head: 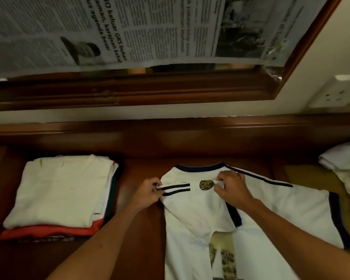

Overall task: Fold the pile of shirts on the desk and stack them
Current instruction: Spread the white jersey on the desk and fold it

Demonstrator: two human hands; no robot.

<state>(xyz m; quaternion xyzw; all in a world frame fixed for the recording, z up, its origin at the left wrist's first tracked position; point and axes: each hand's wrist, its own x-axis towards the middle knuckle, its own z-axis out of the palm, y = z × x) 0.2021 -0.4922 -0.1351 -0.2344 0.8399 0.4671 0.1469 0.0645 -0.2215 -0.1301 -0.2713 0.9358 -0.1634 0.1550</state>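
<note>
At the left of the frame a stack of folded shirts (59, 194) sat on the dark wooden worktop (141, 229), a white one on top and red and green edges showing beneath. Just right of it, at centre, a white football jersey (198, 215) with a dark collar lay spread flat, one side already turned in over the body. The left hand (148, 194) pinched the striped sleeve edge at that folded side, fingers curled tight on the cloth. The right hand (231, 187) gripped a small fold of fabric just beside the gold crest (206, 184), fingers bent round it. The jersey's other sleeve reached out flat toward the right of the frame, not yet folded. At the far right edge lay the unfolded pile (346, 168), white and rumpled, well apart from the hands. Newspaper (113, 31) covered the window across the upper part of the frame.

To my eye the risk lay in that slippery jersey cloth: if the left hand let go before the sleeve was pressed down, the turned-in side would likely spring open. A pull from the right hand might drag the whole shirt askew, leaving a lopsided fold that would sit badly on the stack.
</note>
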